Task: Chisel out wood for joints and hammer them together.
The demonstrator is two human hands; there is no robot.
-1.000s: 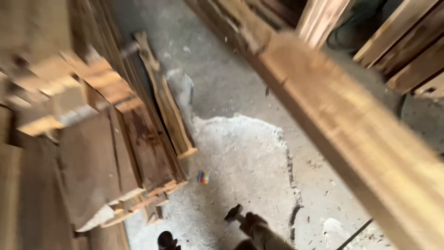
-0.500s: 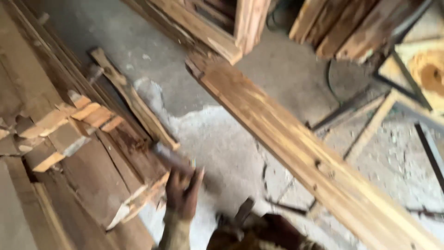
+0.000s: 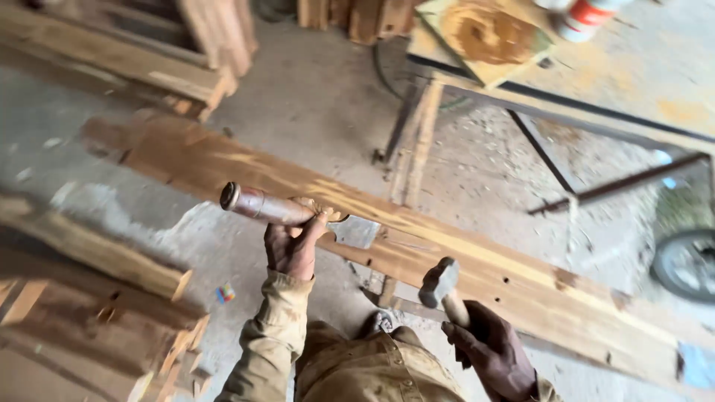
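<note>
The left hand is closed around a chisel handle, its blade lying on the long plank, which runs slanted above the floor. The right hand grips a hammer just beside it, apparently ready for striking.

We count two hands: one left hand and one right hand. We see one chisel with a metal handle and one hammer. One long plank lies across the middle. On the bench there is one square wooden board and one can with a red band. One wheel shows at the right edge. One small coloured object lies on the floor. The stacked boards at left are several; we cannot count them exactly.
</note>
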